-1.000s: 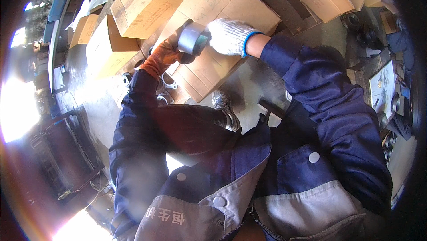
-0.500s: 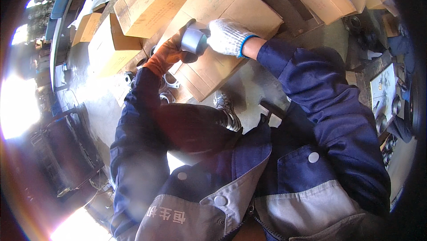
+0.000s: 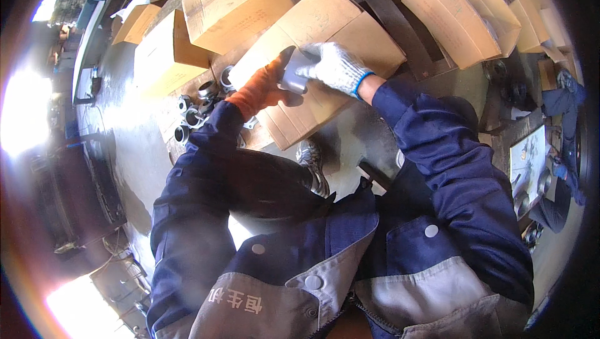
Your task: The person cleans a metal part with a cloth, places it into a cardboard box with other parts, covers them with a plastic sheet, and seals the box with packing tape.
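Note:
A smooth grey metal sleeve (image 3: pixel 295 77), short and round, is held up over a closed cardboard box (image 3: pixel 325 20). My left hand (image 3: pixel 265 86), in an orange glove with dark fingers, is closed round its left side. From the right, my right hand (image 3: pixel 338 67), in a white knitted glove with a blue cuff, has its thumb and fingers on the sleeve's upper right end. The gloves hide much of the sleeve.
Several metal rings and flanged parts (image 3: pixel 194 114) lie to the left of my left forearm. More cardboard boxes (image 3: pixel 234 7) stand at the far left, and open ones (image 3: pixel 459 14) at the far right. Another person (image 3: pixel 562 107) shows at the right edge.
The sleeve has been turned, and its flanged rim no longer shows. My right hand has gone from a closed fist at its end to thumb and fingers laid on it. The view has shifted slightly.

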Demonstrator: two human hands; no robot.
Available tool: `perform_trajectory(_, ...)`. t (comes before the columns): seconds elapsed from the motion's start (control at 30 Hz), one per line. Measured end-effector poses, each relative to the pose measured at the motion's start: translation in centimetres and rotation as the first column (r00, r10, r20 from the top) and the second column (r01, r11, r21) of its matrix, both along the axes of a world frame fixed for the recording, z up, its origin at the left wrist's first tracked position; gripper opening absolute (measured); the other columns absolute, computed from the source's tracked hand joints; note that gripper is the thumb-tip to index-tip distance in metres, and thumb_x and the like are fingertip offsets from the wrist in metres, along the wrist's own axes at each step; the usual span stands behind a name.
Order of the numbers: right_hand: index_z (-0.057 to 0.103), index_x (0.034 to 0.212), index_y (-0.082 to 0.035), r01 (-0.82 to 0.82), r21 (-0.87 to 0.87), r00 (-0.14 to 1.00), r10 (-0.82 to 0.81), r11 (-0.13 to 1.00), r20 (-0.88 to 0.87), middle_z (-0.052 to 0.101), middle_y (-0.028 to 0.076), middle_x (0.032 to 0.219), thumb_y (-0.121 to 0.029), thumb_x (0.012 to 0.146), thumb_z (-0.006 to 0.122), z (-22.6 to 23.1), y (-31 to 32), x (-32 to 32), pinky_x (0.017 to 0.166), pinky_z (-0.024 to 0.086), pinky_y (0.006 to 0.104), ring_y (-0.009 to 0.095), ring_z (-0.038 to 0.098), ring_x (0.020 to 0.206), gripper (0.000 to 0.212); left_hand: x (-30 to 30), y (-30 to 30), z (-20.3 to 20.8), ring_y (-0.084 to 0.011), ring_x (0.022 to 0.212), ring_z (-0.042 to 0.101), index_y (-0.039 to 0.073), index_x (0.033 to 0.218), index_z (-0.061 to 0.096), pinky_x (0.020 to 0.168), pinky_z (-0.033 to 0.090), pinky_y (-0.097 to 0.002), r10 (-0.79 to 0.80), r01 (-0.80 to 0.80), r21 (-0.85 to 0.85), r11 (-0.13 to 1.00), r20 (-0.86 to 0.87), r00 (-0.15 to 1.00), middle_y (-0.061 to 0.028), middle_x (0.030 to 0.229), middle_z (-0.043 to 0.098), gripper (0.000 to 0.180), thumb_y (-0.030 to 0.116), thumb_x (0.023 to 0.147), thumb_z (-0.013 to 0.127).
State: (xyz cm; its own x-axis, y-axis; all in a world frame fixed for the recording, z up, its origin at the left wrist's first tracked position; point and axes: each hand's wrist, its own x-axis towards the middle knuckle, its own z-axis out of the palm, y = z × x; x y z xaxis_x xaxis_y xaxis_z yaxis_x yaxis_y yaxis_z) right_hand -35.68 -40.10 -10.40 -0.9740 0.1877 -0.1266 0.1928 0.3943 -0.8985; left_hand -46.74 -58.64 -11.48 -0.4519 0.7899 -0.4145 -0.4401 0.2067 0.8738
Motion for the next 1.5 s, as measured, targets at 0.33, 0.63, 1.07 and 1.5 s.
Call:
perform_trajectory(0.33,0.050,0.134,-0.004,0.086,0.070,0.996,-0.085,0.994,-0.025,0.062,0.017,0.125,-0.034,0.076,0.079,1.6,-1.5,1.6,0.097,0.048,0.0407,0.031,0.061,0.113,0.071,7.5,2.9,1.2,-0.0213,0.081,0.060,0.007,0.130,0.051,0.072,0.046,-0.0317,0.290,-0.285,-0.138,0.948,0.011,0.957,-0.0148,0.100,0.065,0.070,0.065,0.091,0.048)
perform_trajectory(0.63,0.057,0.131,-0.006,-0.356,-0.280,0.906,0.256,0.892,-0.337,0.065,0.009,0.122,-0.005,0.072,0.079,9.2,5.8,4.6,0.097,0.050,0.0302,0.016,0.062,0.111,0.063,9.4,0.4,10.8,-0.0222,0.109,0.059,0.006,0.149,0.024,0.096,0.048,-0.0395,0.418,-0.301,0.299,0.905,-0.753,0.509,-0.0124,0.110,0.062,0.094,-0.001,0.071,0.078)
perform_trajectory(1.07,0.050,0.137,-0.003,-0.372,-0.198,0.924,0.342,0.907,-0.171,0.058,0.014,0.132,-0.017,0.065,0.088,11.9,5.0,6.7,0.106,0.043,0.0377,0.025,0.053,0.125,0.083,8.5,3.1,8.4,-0.0281,0.088,0.066,0.005,0.109,0.060,0.080,0.052,-0.0357,0.267,-0.229,0.207,0.951,-0.924,0.274,-0.0129,0.097,0.067,0.047,0.010,0.065,0.077)
perform_trajectory(1.5,0.060,0.117,0.001,-0.226,-0.194,0.967,0.196,0.955,-0.160,0.066,0.006,0.105,-0.013,0.074,0.084,11.3,3.1,6.4,0.088,0.050,0.0295,0.013,0.060,0.096,0.052,7.8,1.9,6.0,-0.0379,0.099,0.061,0.001,0.122,0.052,0.086,0.049,-0.0434,0.213,-0.281,0.201,0.938,-0.977,0.013,-0.0181,0.108,0.062,0.075,0.012,0.054,0.080)
